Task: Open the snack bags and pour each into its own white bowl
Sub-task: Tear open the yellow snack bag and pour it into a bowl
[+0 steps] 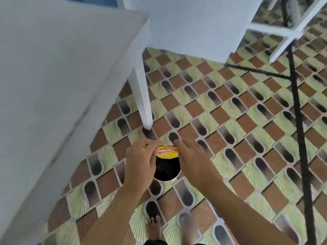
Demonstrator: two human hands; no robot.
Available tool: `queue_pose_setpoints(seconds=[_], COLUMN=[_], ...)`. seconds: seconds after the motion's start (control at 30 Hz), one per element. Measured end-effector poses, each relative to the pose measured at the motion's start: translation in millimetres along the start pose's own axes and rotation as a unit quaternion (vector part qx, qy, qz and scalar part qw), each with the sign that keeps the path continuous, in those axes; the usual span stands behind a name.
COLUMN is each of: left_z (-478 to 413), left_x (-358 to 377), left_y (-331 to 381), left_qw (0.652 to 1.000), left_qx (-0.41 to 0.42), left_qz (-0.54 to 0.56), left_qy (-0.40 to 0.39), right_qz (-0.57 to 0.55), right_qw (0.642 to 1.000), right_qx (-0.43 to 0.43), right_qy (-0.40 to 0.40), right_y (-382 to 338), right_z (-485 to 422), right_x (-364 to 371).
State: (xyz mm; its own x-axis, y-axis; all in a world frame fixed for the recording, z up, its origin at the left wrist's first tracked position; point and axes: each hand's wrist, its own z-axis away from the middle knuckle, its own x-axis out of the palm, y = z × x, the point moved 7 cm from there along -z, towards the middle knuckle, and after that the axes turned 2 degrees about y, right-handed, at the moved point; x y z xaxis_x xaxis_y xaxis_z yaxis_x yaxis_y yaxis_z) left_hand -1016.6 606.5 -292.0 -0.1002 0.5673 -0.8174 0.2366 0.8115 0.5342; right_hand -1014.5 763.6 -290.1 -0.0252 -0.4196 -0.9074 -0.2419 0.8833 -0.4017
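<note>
Looking straight down, we are holding a yellow snack bag (167,152) with red lettering over a round dark bin (167,172), which is standing on the patterned tile floor (230,138). Our left hand (139,161) is pinching the bag's left end, with the fingers curled in and closing on the edge. Our right hand (190,156) is hovering just beside the bag's right end, its fingers straight and slightly spread. We cannot tell whether its fingertips are touching the bag. Only a short, crumpled strip of the bag is showing between the two hands. It is covering the far part of the bin's mouth, and the bin's inside is showing black below it.

To our left, a white table (62,68) is filling much of the view, blurred, and its leg (143,96) is meeting the floor just beyond the left hand. At the upper right, part of a white frame (276,30) is showing. The thin black legs of a stand (299,121) are crossing the tiles on the right. A bare foot (155,225) is resting on the floor near the bottom edge, on our side of the bin.
</note>
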Motion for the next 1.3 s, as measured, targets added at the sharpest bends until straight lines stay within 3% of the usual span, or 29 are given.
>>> queue_pose_setpoints(seconds=[0.37,0.5,0.63,0.87,1.07,1.3], left_z=[31.6,34.5,25.3,-11.2,-20.1,26.7], left_x=[218.2,251.5,248.4,132.6,-36.9,-257.6], left_y=[-144.7,-169.5,-164.2,-68.9,25.4,113.6], left_qw=[0.992,0.981,0.966,0.967,0.946,0.954], left_qx=[-0.094,-0.111,-0.120,-0.099,-0.127,-0.160], left_qz=[-0.002,-0.030,-0.066,-0.076,-0.082,-0.200], left_qy=[-0.088,-0.156,-0.221,-0.220,-0.287,-0.156], right_qz=[-0.016,0.009,0.023,0.054,0.052,0.065], right_qw=[0.992,0.989,0.987,0.962,0.966,0.955], right_qx=[0.017,0.025,0.049,0.064,-0.018,-0.194], right_qy=[-0.127,-0.145,-0.154,-0.260,-0.253,-0.215], right_y=[111.5,125.3,122.8,80.3,-16.3,-177.4], right_z=[9.5,15.0,13.5,-14.5,-41.0,-37.9], right_x=[251.2,281.2,265.3,150.6,-17.2,-177.7])
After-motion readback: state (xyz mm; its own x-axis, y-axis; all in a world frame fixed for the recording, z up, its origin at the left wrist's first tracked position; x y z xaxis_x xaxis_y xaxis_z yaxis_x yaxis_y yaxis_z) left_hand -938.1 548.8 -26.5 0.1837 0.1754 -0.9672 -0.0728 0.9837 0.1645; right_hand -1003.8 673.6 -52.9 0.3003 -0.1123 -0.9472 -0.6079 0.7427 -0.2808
